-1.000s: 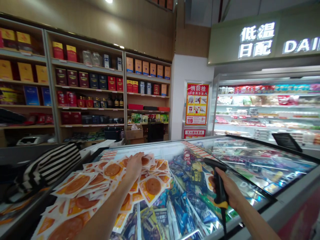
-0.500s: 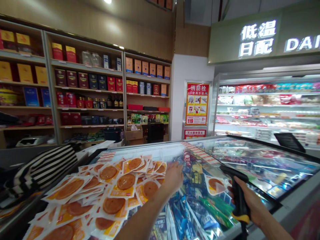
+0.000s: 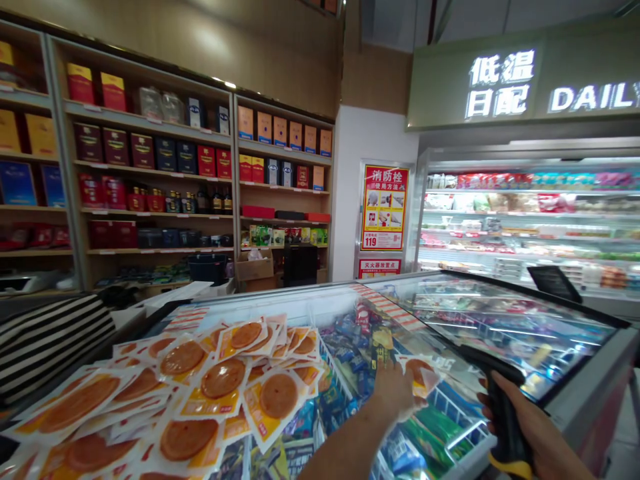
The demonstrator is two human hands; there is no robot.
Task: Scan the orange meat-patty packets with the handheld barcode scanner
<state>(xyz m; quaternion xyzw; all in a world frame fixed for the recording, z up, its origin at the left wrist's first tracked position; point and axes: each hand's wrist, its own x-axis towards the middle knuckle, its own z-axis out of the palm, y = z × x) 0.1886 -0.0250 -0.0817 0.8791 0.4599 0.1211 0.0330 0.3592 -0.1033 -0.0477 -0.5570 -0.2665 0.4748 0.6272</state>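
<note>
My right hand [image 3: 543,427] is wrapped round the handle of a black and yellow barcode scanner [image 3: 507,407], whose head tilts to the left over the freezer. My left hand [image 3: 393,387], slightly blurred, reaches over the goods with fingers stretched out. Right beside it lies a single flat packet [image 3: 419,373] with a round orange-brown slice; whether the fingertips touch it I cannot tell. A large heap of similar clear-and-yellow packets [image 3: 223,380] covers the left side of the chest freezer [image 3: 280,293].
White wire baskets [image 3: 453,407] inside the freezer hold blue and green bags [image 3: 435,433]. A sliding glass lid [image 3: 490,320] covers the right part. At left lies a black-and-white striped cloth [image 3: 55,340]. Behind stand shelves of boxes [image 3: 167,157] and a lit refrigerated display [image 3: 505,207].
My left hand has moved right, from the edge of the packet heap to beside the single packet. The view has shifted to the right; the scanner stays in my right hand.
</note>
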